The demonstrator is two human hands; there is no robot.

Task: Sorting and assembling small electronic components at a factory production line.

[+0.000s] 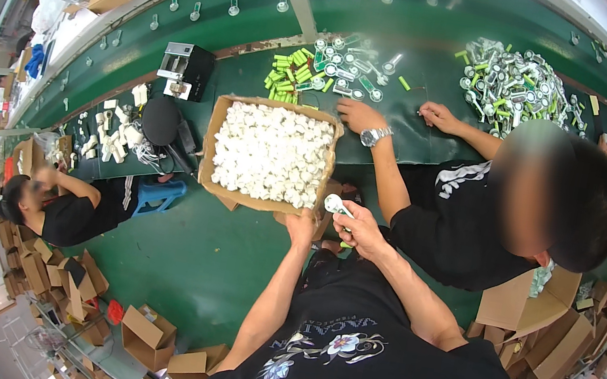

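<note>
Ahead, the left hand (299, 227) grips a carton (257, 203); the right hand (363, 233), angled inward, holds a white piece (334, 203).

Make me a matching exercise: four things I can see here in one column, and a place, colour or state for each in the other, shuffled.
Column one
1. Wearer's left hand
2. Wearer's right hand
3. Cardboard box
4. Stool

Column two
A. Blue, on the green floor
B. Filled with small white parts
C. At the box's near edge
D. Holding a round-headed device

Pairs: 1-C, 2-D, 3-B, 4-A
</note>
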